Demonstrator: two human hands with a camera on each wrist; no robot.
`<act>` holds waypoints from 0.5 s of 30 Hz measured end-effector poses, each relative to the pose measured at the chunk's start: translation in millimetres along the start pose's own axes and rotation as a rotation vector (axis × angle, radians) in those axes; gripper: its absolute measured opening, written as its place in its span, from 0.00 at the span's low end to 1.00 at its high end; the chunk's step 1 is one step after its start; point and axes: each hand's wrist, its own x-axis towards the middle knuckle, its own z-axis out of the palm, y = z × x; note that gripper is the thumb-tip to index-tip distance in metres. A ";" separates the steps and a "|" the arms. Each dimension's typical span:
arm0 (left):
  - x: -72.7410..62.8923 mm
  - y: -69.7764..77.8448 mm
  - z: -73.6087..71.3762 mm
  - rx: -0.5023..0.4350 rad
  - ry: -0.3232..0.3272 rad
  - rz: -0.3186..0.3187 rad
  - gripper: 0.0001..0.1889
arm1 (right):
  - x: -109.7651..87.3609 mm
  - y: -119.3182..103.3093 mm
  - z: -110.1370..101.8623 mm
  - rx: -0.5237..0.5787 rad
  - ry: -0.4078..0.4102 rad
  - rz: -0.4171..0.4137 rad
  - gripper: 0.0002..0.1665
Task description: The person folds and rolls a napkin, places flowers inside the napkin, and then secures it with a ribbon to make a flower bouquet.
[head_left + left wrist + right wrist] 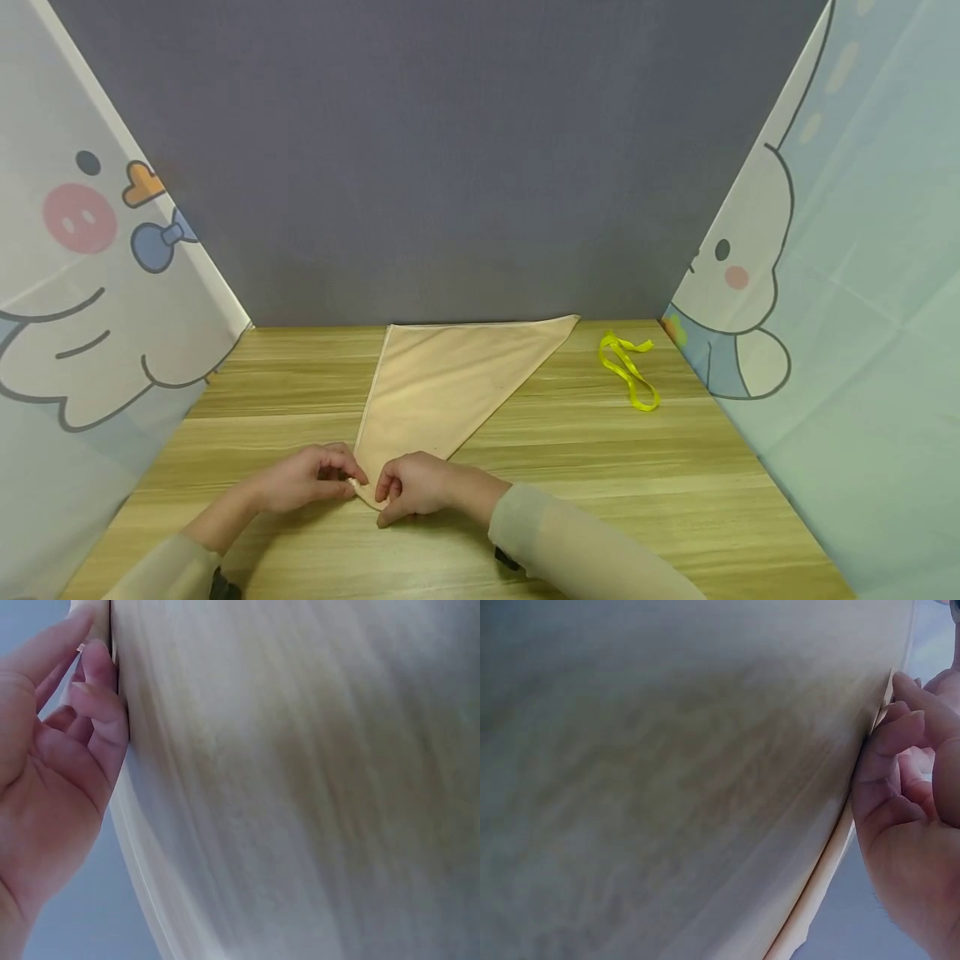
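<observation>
A beige cloth (442,379) lies flat on the table in a long, roughly triangular shape, its wide side toward the back and its narrow end toward me. At that near end the edge is turned over into a small roll (369,495). My left hand (306,479) pinches the left end of the roll between thumb and fingers. Close beside it, my right hand (422,485) pinches the roll's right end. In the left wrist view the left hand (56,772) has its fingertips low at the table surface. Curled fingers of the right hand (904,817) rest along the tabletop in the right wrist view.
A looped yellow ribbon (628,371) lies at the back right of the wood-grain table (600,492). A dark grey panel (465,167) stands behind the table. Cartoon-printed sheets hang at the left (97,292) and right (847,275).
</observation>
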 end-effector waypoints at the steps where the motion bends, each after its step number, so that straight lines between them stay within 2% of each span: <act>1: 0.4 -0.3 0.4 0.005 0.003 -0.007 0.08 | 0.3 0.2 0.8 -0.015 0.002 -0.002 0.12; 6: 4.4 -2.5 1.3 -0.021 0.011 -0.053 0.06 | 2.5 0.6 4.2 -0.099 0.037 -0.033 0.06; 10: 8.5 -2.6 0.0 -0.041 0.016 -0.102 0.07 | 1.3 -0.7 2.7 -0.206 0.071 -0.052 0.05; 13: 11.6 -0.8 -1.5 -0.039 0.030 -0.140 0.07 | -0.3 -0.9 0.6 -0.240 0.101 -0.047 0.04; 15: 13.5 0.5 -1.8 -0.030 0.046 -0.174 0.08 | -0.9 0.8 -1.3 -0.208 0.115 -0.046 0.03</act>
